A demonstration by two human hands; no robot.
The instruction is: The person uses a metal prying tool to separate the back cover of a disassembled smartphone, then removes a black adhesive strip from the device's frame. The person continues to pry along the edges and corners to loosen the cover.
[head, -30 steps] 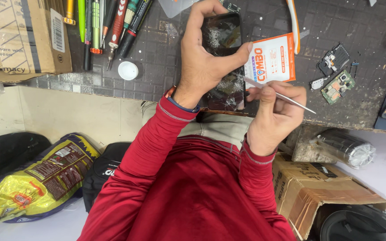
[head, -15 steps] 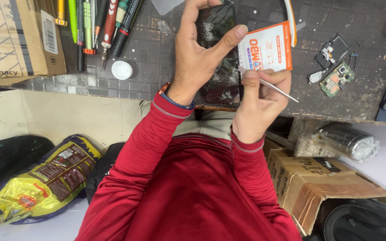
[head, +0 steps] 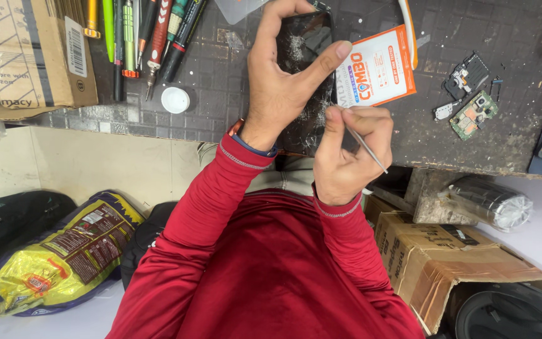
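The left hand grasps a cracked smartphone above the surface; just beside it, right hand fingers pinch a thin metal tool.

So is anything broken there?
Yes. The black phone in the left hand has a cracked screen, with white shatter marks. The right hand holds a thin metal tool against its lower edge.

Left hand grips the cracked black phone over the dark work mat, right hand pinches a thin metal pick at its edge; orange-and-white packet just beside, small circuit boards to the right, screwdrivers upper left
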